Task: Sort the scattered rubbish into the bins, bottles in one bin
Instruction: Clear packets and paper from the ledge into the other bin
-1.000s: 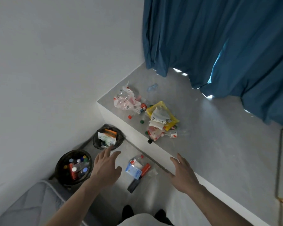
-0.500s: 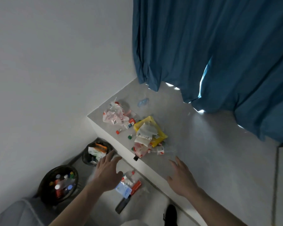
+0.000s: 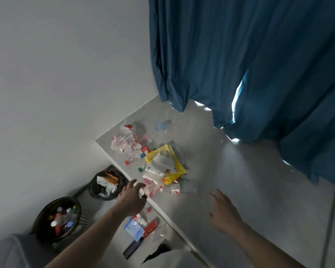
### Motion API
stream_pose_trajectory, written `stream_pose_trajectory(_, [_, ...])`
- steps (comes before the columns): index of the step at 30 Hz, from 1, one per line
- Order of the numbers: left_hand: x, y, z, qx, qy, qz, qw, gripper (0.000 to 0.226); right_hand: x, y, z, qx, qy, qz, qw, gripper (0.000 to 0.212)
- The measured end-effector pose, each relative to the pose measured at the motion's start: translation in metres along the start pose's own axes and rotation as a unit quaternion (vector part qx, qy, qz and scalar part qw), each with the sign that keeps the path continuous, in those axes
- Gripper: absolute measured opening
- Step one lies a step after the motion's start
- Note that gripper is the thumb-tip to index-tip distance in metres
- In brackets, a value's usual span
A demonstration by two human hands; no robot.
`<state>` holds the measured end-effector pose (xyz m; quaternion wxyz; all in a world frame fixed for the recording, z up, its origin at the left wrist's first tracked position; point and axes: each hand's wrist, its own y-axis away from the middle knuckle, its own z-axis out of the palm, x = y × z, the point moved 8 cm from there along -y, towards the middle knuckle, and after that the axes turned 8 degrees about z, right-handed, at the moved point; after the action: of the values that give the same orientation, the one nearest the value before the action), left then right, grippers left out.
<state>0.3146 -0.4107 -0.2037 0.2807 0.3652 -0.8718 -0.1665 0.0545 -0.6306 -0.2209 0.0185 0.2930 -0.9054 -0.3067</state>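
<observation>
**Both hands empty over the litter on the ledge**

I see my left hand reaching toward the centre of the frame, fingers loosely extended and holding nothing. Its fingertips sit just beside a crumpled red-and-white plastic wrapper at the near edge of the pale grey raised ledge. Just right of that wrapper lies a clear plastic bottle with a red-and-white label, on its side. My right hand hovers lower right over bare ledge, fingers spread, well apart from the bottle.

Above the wrapper sits a yellow plastic bag under white paper packets. At lower left, a black round bin full of capped bottles stands on the floor; a second black bin holding wrappers stands just left of my left hand.
</observation>
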Motion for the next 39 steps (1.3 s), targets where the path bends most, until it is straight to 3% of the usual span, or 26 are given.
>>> stream_pose_trajectory(6, [-0.014,-0.076,-0.001,-0.042,0.043,-0.040,0.997,0.044,0.017,-0.029,-0.001,-0.022,0.003,0.034,0.999,0.074])
stream_pose_trajectory(11, [-0.003,-0.141,0.011,-0.081,-0.080,0.026,0.993,0.045,0.014,-0.058,-0.005,-0.030,-0.021,0.065,0.997,0.075])
stream_pose_trajectory(17, [-0.013,-0.202,0.052,-0.162,-0.200,0.083,0.963,0.032,-0.005,-0.089,-0.003,-0.038,-0.050,0.096,0.993,0.073])
stream_pose_trajectory(22, [-0.023,-0.229,0.075,-0.197,-0.234,0.104,0.946,0.031,-0.020,-0.099,-0.001,-0.043,-0.071,0.098,0.992,0.070])
stream_pose_trajectory(24, [-0.025,-0.236,0.082,-0.205,-0.234,0.106,0.945,0.040,-0.021,-0.098,0.002,-0.050,-0.077,0.107,0.990,0.069])
stream_pose_trajectory(28, [-0.024,-0.241,0.081,-0.185,-0.211,0.109,0.954,0.070,-0.022,-0.093,0.007,-0.057,-0.081,0.118,0.988,0.069])
stream_pose_trajectory(39, [0.017,-0.188,0.023,-0.056,-0.129,0.181,0.973,0.085,-0.047,-0.103,-0.014,-0.032,-0.179,0.131,0.975,0.071])
